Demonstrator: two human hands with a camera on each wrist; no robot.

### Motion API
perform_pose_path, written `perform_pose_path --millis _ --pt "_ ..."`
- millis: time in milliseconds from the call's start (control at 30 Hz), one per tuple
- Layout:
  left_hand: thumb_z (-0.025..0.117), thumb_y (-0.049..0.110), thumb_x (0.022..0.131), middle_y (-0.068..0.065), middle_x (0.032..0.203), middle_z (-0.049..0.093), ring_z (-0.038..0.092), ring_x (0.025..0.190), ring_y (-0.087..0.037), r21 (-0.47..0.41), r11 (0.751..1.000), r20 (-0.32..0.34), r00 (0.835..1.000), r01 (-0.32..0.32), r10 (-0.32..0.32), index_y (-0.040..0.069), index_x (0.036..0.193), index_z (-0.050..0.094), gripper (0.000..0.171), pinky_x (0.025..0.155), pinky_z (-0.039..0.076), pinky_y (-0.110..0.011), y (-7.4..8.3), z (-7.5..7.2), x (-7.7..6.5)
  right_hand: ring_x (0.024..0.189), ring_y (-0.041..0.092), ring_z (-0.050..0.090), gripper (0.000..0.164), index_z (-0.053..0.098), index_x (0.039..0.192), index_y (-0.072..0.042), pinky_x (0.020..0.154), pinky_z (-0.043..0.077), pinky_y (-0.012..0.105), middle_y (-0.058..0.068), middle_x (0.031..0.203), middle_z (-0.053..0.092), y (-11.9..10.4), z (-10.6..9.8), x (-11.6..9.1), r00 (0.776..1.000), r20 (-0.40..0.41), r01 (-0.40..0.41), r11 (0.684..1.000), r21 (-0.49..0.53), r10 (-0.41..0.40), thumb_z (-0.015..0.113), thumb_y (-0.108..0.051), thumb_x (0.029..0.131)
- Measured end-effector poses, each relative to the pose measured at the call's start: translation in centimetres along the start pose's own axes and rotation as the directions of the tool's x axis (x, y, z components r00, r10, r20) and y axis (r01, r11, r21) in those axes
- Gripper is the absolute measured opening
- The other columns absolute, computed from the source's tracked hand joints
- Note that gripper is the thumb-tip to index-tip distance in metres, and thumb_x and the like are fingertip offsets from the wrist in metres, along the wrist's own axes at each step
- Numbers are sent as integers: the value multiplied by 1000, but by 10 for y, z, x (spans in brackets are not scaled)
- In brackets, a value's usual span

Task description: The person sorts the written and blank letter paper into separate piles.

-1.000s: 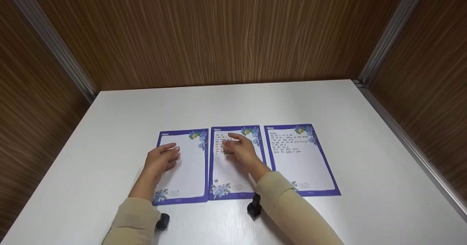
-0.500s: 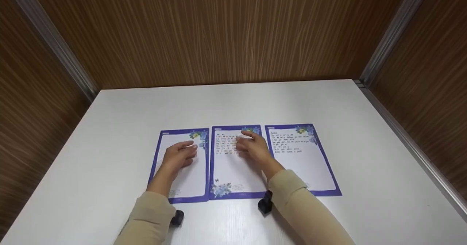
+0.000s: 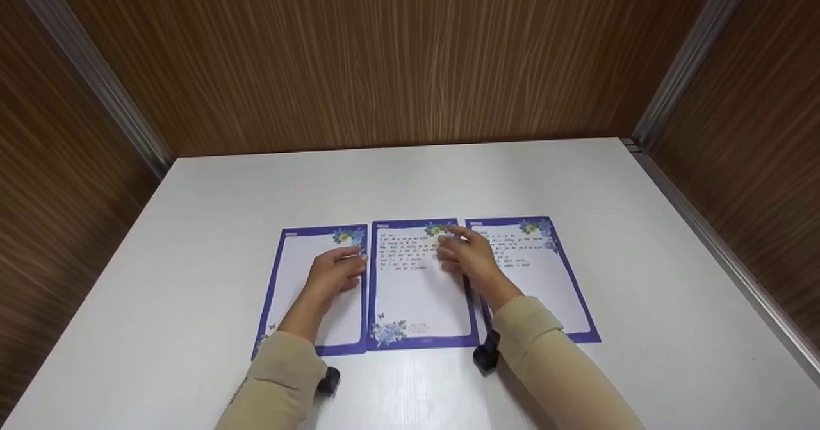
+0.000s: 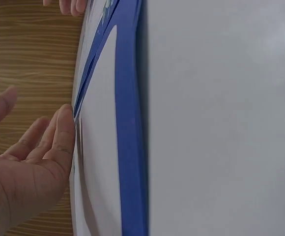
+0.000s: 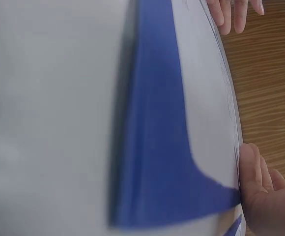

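Three paper sheets with blue-purple borders and printed flowers lie side by side. The left sheet [image 3: 288,276] shows no writing in its visible part. Lines of handwriting fill the upper part of the middle sheet [image 3: 416,302] and the right sheet [image 3: 544,295]. My left hand [image 3: 330,276] is over the left sheet, fingertips near its right border. Over the border between middle and right sheets is my right hand [image 3: 477,260], covering some writing. Both hands hold nothing, fingers loosely bent. In the wrist views, the left hand [image 4: 29,167] and right hand [image 5: 268,196] appear by the paper; contact is unclear.
The sheets rest on a white table [image 3: 410,183]. Wood-grain panels [image 3: 410,58] with metal corner strips enclose its back and sides. A black wrist device [image 3: 487,353] sits at the right cuff, and another black device [image 3: 329,380] at the left cuff.
Both hands have moved to the right above the sheets, the right one from the middle sheet toward the right sheet. The sheets lie as before.
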State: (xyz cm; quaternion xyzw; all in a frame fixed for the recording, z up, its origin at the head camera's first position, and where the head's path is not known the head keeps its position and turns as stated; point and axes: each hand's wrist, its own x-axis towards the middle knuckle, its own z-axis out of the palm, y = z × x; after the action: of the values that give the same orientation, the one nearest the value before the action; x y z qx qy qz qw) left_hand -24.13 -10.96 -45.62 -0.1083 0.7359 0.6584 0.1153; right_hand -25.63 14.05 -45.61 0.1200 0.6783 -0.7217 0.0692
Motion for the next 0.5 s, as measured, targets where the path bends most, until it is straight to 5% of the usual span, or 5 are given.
perform_pose_path --millis 500 --pt "65 13 91 -19 124 58 58 110 -28 11 1000 19 1000 -15 15 -1 131 54 45 89 51 -33 1 12 1 110 30 60 54 40 142 0 80 55 31 23 129 53 -2 -35 -4 999 -40 6 999 -44 -8 60 -13 93"
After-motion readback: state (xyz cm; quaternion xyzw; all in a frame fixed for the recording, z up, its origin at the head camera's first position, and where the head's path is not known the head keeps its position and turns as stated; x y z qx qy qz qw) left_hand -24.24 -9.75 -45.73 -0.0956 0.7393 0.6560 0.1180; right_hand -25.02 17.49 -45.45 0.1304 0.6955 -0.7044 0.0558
